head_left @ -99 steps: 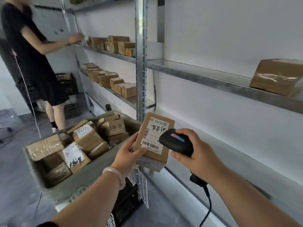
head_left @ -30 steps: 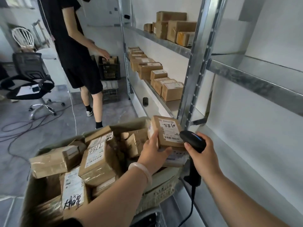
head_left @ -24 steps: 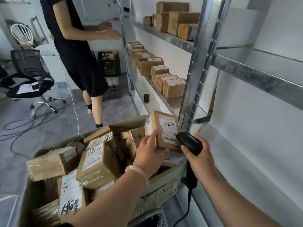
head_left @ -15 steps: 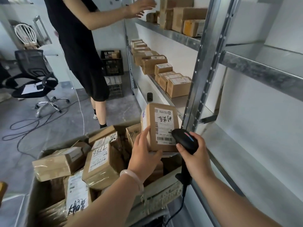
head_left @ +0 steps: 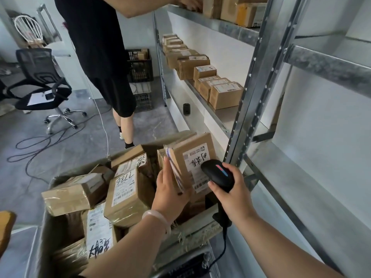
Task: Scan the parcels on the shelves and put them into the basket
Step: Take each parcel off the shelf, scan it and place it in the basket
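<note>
Left grip (head_left: 170,189) is closed on the near left edge of one parcel (head_left: 192,157). The parcel is held upright over the far right corner of the basket (head_left: 197,230), with its label turned toward the camera. Right grip (head_left: 234,193) is wrapped round the handle of the scanner (head_left: 217,174), whose head is held just in front of the barcode on that label. Whether a read has been registered cannot be told. The step in hand is judged to be the scan, and release into the basket is not yet done.

The basket is heaped with taped cardboard parcels, among them a parcel marked 7786 (head_left: 124,189), so a large part of the work is judged complete. A row of boxes (head_left: 224,95) is stored on the middle shelf (head_left: 212,115), far along the rack. Further boxes (head_left: 247,11) are stored on the upper shelf (head_left: 220,27), where a second person (head_left: 96,47) is reaching. These are judged to be left for scanning and loading.
</note>
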`<state>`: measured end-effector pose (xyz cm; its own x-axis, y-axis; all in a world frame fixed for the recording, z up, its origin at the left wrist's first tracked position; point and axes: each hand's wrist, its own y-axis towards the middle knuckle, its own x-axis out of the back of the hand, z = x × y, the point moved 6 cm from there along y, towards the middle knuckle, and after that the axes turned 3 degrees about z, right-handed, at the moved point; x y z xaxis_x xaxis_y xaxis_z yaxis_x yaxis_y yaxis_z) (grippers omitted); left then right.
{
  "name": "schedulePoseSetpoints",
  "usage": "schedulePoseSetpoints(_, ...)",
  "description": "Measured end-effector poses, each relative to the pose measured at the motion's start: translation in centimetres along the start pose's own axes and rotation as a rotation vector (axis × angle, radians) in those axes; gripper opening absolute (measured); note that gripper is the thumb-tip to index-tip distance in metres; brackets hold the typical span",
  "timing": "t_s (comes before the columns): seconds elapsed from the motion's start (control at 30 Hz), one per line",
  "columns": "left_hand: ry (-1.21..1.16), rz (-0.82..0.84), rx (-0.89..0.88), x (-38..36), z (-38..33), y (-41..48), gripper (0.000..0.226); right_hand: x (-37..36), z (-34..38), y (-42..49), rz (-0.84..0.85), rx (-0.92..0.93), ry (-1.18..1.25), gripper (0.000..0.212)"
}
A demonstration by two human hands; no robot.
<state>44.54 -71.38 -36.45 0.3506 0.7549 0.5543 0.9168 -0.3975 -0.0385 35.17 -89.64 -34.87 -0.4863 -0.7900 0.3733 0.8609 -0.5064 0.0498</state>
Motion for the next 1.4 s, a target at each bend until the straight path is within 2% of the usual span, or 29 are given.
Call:
schedulePoseSetpoints(0.17, -0.133, 0.067, 0.015, -0.4, -0.5, 0.9, 0.119, 0.2, -0.1, 0.0, 0.025, 0.004, 0.011, 0.058)
schedulePoseSetpoints(0.33, -0.055, 0.069, 0.055, -1.5, 0.2, 0.4, 0.116, 0.4, -1.0, 0.0, 0.039, -0.001, -0.012, 0.06)
schedulePoseSetpoints(0.5, -0.023, 0.076, 0.035, -2.8, -0.3, 0.2, 0.104, 0.9, -1.2, 0.0, 0.035, 0.021, 0.0, 0.059)
schedulePoseSetpoints(0.9, 0.059, 0.057, 0.004, -2.6, -2.6, -1.6, 0.095, 2.7, -0.7, -1.6, 0.044, 0.04, 0.017, 0.061)
schedulePoseSetpoints(1.17, 0.11, 0.123, -0.115, -3.0, -5.5, -3.1, 0.092, 5.6, 1.2, -5.2, -0.089, 0.069, -0.018, 0.061)
schedulePoseSetpoints(1.4, 0.142, 0.304, -0.363, -4.9, -11.3, -6.6, 0.088, 9.7, 3.2, -13.0, -0.361, 0.012, -0.038, 0.061)
